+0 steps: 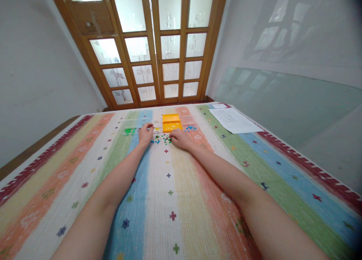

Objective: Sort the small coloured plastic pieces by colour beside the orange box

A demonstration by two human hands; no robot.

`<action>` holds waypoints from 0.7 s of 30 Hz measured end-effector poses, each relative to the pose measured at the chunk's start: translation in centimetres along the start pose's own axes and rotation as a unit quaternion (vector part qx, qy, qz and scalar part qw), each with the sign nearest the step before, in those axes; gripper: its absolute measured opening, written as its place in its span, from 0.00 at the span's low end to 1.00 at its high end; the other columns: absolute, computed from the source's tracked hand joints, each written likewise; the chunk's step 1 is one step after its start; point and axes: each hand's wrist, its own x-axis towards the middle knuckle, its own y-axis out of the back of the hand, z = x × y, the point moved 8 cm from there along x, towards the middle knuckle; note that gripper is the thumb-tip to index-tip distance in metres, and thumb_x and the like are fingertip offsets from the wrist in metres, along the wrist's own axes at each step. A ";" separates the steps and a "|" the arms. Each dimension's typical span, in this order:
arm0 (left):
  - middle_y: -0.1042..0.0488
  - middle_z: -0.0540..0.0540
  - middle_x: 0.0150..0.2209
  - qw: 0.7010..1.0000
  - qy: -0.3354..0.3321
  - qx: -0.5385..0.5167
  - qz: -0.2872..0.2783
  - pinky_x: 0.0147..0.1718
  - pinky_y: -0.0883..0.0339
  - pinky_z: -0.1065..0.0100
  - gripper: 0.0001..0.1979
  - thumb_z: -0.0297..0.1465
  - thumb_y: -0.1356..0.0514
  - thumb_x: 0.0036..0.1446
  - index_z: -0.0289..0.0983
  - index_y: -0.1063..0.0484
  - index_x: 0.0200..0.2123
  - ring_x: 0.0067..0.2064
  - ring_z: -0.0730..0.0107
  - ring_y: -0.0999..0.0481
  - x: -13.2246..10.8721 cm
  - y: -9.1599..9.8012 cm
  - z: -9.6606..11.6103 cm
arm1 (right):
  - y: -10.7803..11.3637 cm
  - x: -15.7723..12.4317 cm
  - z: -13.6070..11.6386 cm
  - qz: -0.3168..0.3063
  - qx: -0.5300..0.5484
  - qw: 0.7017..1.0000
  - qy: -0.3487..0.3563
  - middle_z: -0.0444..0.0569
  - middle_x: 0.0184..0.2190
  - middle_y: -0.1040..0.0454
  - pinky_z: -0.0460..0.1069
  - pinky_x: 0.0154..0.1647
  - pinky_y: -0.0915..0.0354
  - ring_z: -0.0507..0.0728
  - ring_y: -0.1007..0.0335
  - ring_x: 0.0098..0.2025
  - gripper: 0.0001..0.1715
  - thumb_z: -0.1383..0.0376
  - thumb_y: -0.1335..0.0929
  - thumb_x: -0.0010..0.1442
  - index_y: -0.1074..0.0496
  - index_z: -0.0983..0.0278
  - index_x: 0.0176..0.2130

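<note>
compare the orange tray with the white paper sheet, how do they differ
The orange tray is bright orange with raised walls; the white paper sheet is flat with printed lines. The tray sits centrally, just beyond the small coloured pieces; the sheet lies far right, near the edge of the striped cloth. Both rest on that cloth.

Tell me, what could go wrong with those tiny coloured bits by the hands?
1. The loose pieces are tiny and the striped cloth carries small coloured crosses, so a stray piece could easily be overlooked.
2. The right hand lies at the pile's edge; a sweep might push pieces into the blue group beside the orange tray, mixing colours.
</note>
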 end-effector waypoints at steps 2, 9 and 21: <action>0.16 0.43 0.45 1.000 -0.006 0.009 0.004 0.44 0.30 0.64 0.14 0.33 0.42 0.63 0.39 0.21 0.48 0.37 0.64 0.21 -0.1 0.1 0.0 | 0.0 0.0 0.0 -0.001 -0.003 1.000 0.000 0.52 0.43 0.21 0.52 0.53 0.35 0.59 0.28 0.48 0.12 0.73 0.33 0.66 0.19 0.63 0.42; 0.16 0.45 0.42 1.000 -0.023 0.018 -0.004 0.43 0.30 0.64 0.13 0.31 0.43 0.63 0.39 0.20 0.45 0.36 0.64 0.21 -0.1 0.0 0.0 | -0.2 -0.1 -0.3 -0.009 -0.023 1.000 0.015 0.52 0.44 0.21 0.52 0.53 0.35 0.59 0.28 0.48 0.12 0.72 0.33 0.67 0.19 0.63 0.43; 0.16 0.46 0.40 0.999 -0.030 0.031 -0.023 0.44 0.30 0.64 0.13 0.30 0.44 0.62 0.40 0.19 0.41 0.38 0.63 0.21 -0.3 -0.4 0.3 | -2.3 -0.3 -6.4 -0.060 0.004 0.984 0.166 0.54 0.57 0.22 0.60 0.67 0.40 0.62 0.32 0.62 0.18 0.66 0.32 0.71 0.22 0.59 0.58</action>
